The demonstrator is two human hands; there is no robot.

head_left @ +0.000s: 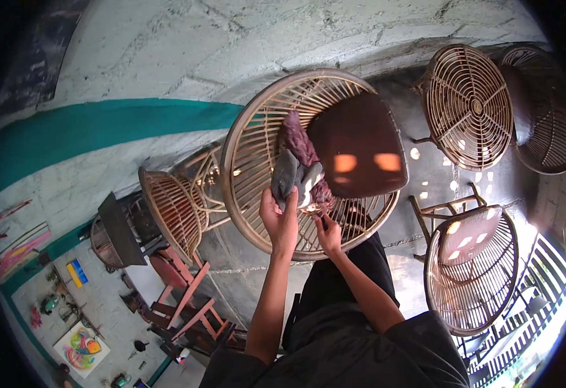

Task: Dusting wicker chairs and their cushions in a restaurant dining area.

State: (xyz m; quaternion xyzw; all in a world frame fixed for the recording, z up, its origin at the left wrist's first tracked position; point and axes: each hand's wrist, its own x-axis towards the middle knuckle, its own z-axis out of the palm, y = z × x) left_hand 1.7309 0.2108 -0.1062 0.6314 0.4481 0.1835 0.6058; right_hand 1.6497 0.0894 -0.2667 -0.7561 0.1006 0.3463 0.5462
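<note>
A person in a dark shirt (335, 352) works with two bare hands over a round basket chair (230, 161). The left hand (280, 223), over the near left part of the chair's bowl, pinches a dark grey item (285, 173) between thumb and fingers; its exact kind is unclear. A shaggy maroon item (301, 139) lies beside it, over the slats in the chair's left half, its lower end reaching toward the right hand (328, 234). That hand, above the chair's near rim, has its fingers bent close to the maroon end; whether they pinch it cannot be told from this angle. Right of both items, a brown cushion (358, 129) sits tilted in the chair, two bright patches of sunlight on it.

Left of the chair stands a flared rattan piece (174, 216), with a reddish wooden chair (189, 291) below that, nearer the person. To the chair's right is a round rattan table (469, 107), a dark rattan seat (550, 132) beyond it, and, nearer the person, a slatted chair (470, 278) in sunlight. Behind the chair runs a pale wall (167, 61) with a green band (121, 132).
</note>
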